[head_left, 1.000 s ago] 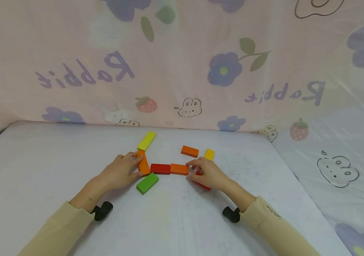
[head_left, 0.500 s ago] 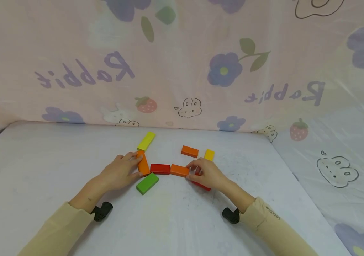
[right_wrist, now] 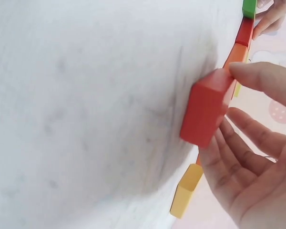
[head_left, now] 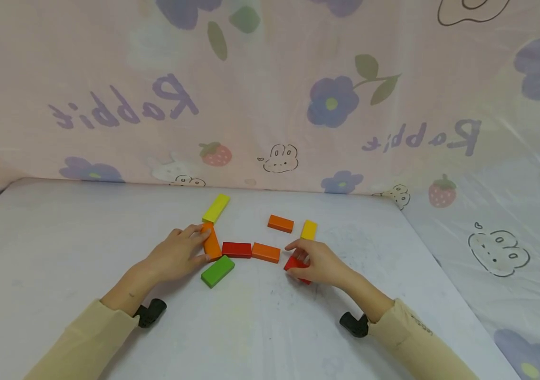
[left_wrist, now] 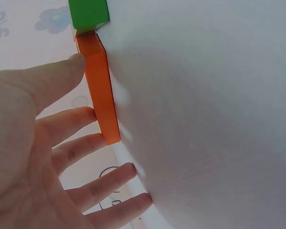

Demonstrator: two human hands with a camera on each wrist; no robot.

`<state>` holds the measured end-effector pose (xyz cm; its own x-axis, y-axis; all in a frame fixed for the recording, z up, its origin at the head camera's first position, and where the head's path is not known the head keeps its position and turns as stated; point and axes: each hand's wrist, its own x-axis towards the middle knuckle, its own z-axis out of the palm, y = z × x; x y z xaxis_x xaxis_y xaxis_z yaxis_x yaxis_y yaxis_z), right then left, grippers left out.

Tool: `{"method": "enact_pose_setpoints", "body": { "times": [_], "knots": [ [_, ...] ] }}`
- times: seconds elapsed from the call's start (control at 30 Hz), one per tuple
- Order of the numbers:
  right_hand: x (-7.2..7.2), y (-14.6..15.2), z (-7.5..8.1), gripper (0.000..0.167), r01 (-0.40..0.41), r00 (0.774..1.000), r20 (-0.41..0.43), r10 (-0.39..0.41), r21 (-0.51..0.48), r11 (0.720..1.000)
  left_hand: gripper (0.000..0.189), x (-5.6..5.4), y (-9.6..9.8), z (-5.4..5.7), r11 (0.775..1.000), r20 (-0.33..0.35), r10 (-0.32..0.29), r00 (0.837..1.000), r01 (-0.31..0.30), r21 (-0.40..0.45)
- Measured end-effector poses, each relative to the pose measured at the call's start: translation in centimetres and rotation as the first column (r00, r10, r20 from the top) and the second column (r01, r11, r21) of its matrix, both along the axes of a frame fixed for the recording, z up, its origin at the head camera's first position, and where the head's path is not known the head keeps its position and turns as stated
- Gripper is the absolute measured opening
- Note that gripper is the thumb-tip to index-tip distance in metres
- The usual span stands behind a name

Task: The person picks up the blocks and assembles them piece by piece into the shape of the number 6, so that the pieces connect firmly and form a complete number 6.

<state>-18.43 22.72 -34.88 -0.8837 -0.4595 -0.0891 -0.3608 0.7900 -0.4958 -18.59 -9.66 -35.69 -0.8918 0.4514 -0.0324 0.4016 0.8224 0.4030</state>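
White tabletop point(head_left: 241, 327). Left hand point(head_left: 179, 256): fingers spread, touching an orange block point(head_left: 211, 244) beside the green block point(head_left: 218, 271). Right hand point(head_left: 322, 264): thumb and forefinger wide about a red block point(right_wrist: 202, 113) near the central orange block point(head_left: 266, 253); whether they grip it, I cannot tell.

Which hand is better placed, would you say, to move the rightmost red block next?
Probably the right hand: it is at the rightmost red block, while the left hand touches the leftmost orange block.
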Motion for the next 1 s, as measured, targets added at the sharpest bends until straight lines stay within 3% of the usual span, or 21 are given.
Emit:
{"method": "enact_pose_setpoints", "body": {
  "times": [0.67,1.0],
  "knots": [
    [-0.1,-1.2,-1.1,0.041,0.107,0.994,0.004,-0.107,-0.085,0.991,0.057,0.0,0.0,0.0,1.0,0.015,0.008,1.0,-0.008,0.002],
    [-0.3,-1.4,-1.0,0.055,0.086,0.996,0.016,-0.085,-0.078,0.993,0.057,0.0,0.0,0.0,1.0,0.007,0.007,1.0,-0.007,0.0]
  ]
}}
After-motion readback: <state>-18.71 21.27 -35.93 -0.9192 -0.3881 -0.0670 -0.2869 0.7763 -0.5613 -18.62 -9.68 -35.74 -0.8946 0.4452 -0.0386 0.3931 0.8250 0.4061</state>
